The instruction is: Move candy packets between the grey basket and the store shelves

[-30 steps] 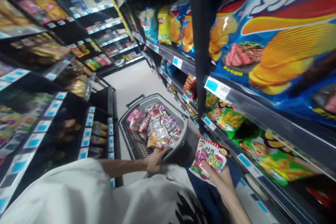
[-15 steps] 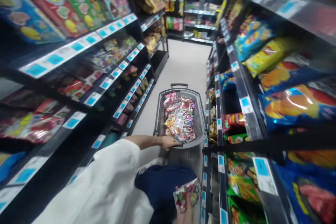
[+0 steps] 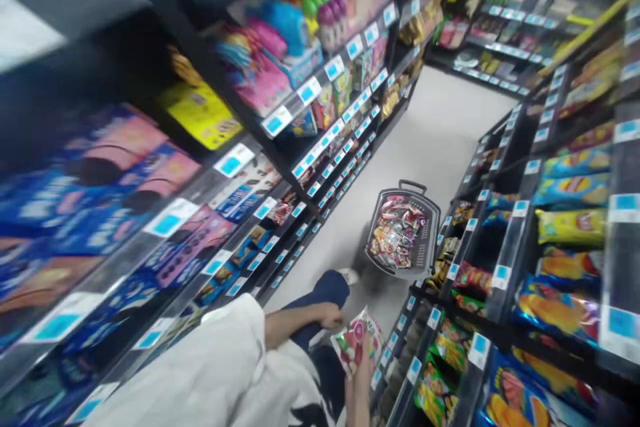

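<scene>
A head-worn camera looks down a narrow shop aisle, tilted and somewhat blurred. The person's right hand [image 3: 361, 370] holds up a shiny red, white and green packet [image 3: 344, 341] low in front of the body, the fingers pinching its lower part while the rest stands free above them. Just beside the packet, the left hand [image 3: 327, 315] is curled in on itself with nothing visible in it; whether it touches the packet's edge is hard to tell. Ahead, a grey basket [image 3: 429, 235] sits on the pale floor [image 3: 430, 113], with no hand on it, filled with a loose heap of small packets [image 3: 397, 227]. It is close to the right-hand shelves [image 3: 511, 239], where bags of crisps lie; boxes and toys line the left-hand shelves [image 3: 300, 97]. A shoe [image 3: 349, 275] stands near the basket's near corner. The likeliest trouble, as I judge it, is the packet slipping down: its wrapper looks slick, and only one hand grips it. A careless step could knock the basket, since the foot is so near. If the basket were jolted or tipped against the shelving, the top packets might slide over its rim.
</scene>
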Action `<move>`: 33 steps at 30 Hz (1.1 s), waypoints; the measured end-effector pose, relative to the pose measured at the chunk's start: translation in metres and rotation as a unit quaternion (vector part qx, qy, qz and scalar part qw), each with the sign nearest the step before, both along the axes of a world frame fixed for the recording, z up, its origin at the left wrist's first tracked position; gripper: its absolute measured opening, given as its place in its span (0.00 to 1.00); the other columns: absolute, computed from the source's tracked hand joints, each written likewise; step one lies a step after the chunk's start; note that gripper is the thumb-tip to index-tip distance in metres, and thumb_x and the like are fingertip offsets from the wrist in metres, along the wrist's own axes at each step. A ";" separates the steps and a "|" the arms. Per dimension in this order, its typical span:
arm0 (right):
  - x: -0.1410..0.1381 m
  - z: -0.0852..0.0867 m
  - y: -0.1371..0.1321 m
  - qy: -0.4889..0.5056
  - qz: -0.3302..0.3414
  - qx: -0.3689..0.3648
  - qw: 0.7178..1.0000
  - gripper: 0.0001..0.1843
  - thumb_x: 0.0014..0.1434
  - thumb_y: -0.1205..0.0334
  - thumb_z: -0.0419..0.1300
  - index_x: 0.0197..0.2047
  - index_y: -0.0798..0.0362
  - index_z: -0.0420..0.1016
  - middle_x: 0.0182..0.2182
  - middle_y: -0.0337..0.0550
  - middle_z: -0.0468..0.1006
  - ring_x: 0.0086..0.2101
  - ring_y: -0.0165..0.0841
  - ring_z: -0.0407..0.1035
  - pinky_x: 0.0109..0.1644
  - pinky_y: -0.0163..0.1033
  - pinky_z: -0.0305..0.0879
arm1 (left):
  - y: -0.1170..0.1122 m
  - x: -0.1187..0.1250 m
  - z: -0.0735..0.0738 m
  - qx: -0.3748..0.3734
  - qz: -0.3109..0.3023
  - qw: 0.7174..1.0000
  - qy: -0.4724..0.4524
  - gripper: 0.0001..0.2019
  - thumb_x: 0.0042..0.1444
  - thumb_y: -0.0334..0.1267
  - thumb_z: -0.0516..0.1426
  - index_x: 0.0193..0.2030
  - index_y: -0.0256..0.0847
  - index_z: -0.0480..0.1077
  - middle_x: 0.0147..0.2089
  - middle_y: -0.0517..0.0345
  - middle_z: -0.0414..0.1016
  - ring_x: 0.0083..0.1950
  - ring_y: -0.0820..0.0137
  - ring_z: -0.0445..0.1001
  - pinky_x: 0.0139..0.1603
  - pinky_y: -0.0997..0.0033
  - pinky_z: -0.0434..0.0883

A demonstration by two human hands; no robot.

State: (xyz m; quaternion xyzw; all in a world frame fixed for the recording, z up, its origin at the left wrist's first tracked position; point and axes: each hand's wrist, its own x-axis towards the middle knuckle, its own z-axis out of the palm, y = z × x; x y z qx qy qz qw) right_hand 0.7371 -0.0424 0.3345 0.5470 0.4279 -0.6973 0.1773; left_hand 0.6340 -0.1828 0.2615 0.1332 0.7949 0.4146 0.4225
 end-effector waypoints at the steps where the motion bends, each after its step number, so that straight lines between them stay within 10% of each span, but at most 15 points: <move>1: -0.009 0.019 0.004 0.022 0.019 0.020 0.999 0.35 0.46 0.33 0.69 0.49 0.49 0.74 0.42 0.48 0.83 0.41 0.45 0.80 0.37 0.43 0.78 | -0.019 0.013 0.022 -0.001 0.028 0.999 -0.017 0.02 0.41 0.35 0.63 0.24 0.44 0.74 0.23 0.57 0.73 0.34 0.59 0.78 0.43 0.64 0.73; 6: -0.043 0.129 0.028 0.139 0.061 0.151 0.977 0.36 0.36 0.41 0.76 0.42 0.57 0.77 0.34 0.47 0.83 0.31 0.40 0.78 0.31 0.37 0.75 | -0.064 0.054 0.112 0.024 0.201 0.975 -0.089 0.10 0.53 0.44 0.60 0.32 0.37 0.73 0.27 0.54 0.74 0.36 0.60 0.76 0.47 0.59 0.72; 11: -0.039 0.198 0.042 0.178 0.104 0.168 0.964 0.35 0.39 0.38 0.74 0.40 0.58 0.78 0.31 0.47 0.82 0.27 0.38 0.76 0.25 0.35 0.70 | -0.040 0.075 0.167 0.158 0.289 0.926 -0.183 0.27 0.64 0.57 0.49 0.54 0.34 0.68 0.46 0.42 0.78 0.45 0.62 0.77 0.47 0.62 0.72; 20: -0.035 0.183 -0.014 0.159 0.117 0.166 0.966 0.42 0.51 0.24 0.57 0.44 0.58 0.78 0.38 0.53 0.83 0.36 0.42 0.79 0.33 0.39 0.75 | -0.012 0.025 0.221 0.317 0.288 0.882 -0.195 0.31 0.48 0.58 0.68 0.49 0.34 0.72 0.49 0.46 0.78 0.47 0.63 0.77 0.48 0.68 0.72; 27: -0.063 0.170 -0.056 0.103 0.183 0.136 0.968 0.38 0.45 0.25 0.65 0.30 0.58 0.78 0.26 0.55 0.80 0.31 0.47 0.78 0.29 0.42 0.73 | -0.062 -0.014 0.205 0.278 0.335 0.880 -0.191 0.24 0.51 0.52 0.68 0.44 0.31 0.76 0.42 0.48 0.80 0.40 0.66 0.76 0.40 0.72 0.72; 33: -0.083 0.164 -0.059 0.153 0.232 0.107 0.955 0.38 0.42 0.36 0.72 0.45 0.60 0.79 0.39 0.54 0.83 0.39 0.45 0.77 0.41 0.42 0.75 | -0.083 -0.041 0.186 0.240 0.365 0.874 -0.211 0.32 0.53 0.58 0.65 0.51 0.28 0.74 0.41 0.44 0.81 0.35 0.66 0.77 0.34 0.72 0.72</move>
